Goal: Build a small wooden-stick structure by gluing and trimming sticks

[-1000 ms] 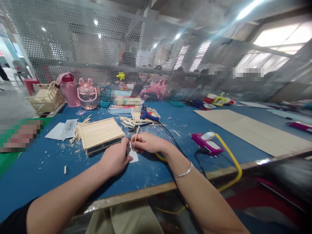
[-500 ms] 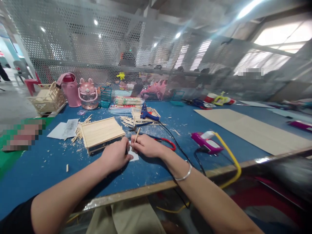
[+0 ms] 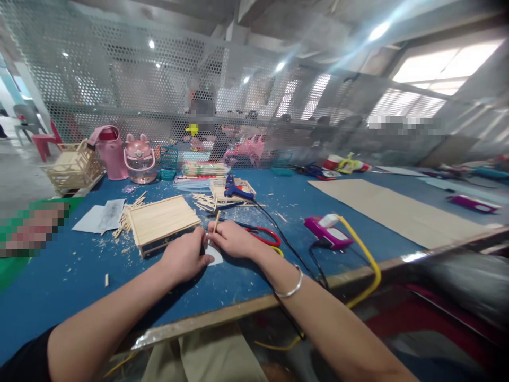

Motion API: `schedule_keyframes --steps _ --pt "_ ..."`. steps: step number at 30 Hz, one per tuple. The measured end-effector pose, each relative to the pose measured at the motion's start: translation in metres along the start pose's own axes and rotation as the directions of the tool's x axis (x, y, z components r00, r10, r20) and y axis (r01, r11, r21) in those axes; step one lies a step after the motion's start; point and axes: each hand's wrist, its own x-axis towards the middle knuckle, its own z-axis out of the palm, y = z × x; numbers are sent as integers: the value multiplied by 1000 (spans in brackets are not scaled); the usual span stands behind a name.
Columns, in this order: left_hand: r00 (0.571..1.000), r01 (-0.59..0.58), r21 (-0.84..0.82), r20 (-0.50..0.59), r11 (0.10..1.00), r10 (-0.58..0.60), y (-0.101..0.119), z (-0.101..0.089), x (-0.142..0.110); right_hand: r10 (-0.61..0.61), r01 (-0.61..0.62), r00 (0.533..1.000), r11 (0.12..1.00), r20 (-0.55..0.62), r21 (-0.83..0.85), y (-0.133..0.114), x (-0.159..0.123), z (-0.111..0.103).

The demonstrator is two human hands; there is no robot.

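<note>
My left hand is closed at the edge of a small white paper piece, with thumb and fingers pinching it near the blue table top. My right hand meets it there, its fingers closed around a thin wooden stick that points up out of the grip. The fingertips of both hands nearly touch, and what lies between them is partly hidden. Just beyond my left hand sits a flat box-like panel of wooden sticks. Red-handled pliers lie beside my right hand.
A blue glue gun rests on a small wooden frame, its cord trailing right. Loose sticks and chips litter the table. A purple power strip and brown cardboard are to the right. Pink bottles stand at the back.
The view has shifted slightly, so the scene sits a little left and lower. Both hands stay together over the white paper, with the stick still in my right hand.
</note>
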Motion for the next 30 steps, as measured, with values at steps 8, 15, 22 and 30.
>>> schedule_keyframes --steps 8,15,22,30 --pt "1000 17 -4 16 1000 -17 2 -2 -1 2 -1 1000 998 8 -68 -2 -1 -2" --pt "1000 8 -2 12 1000 -8 1 -2 -1 63 -58 997 995 -48 85 5 2 4" --pt "1000 4 7 1 1000 -4 2 -1 0 85 -76 996 978 -40 196 5 1 8" --pt "1000 -6 -21 -20 1000 6 -2 1 2 -24 9 998 959 50 283 18 -3 2"
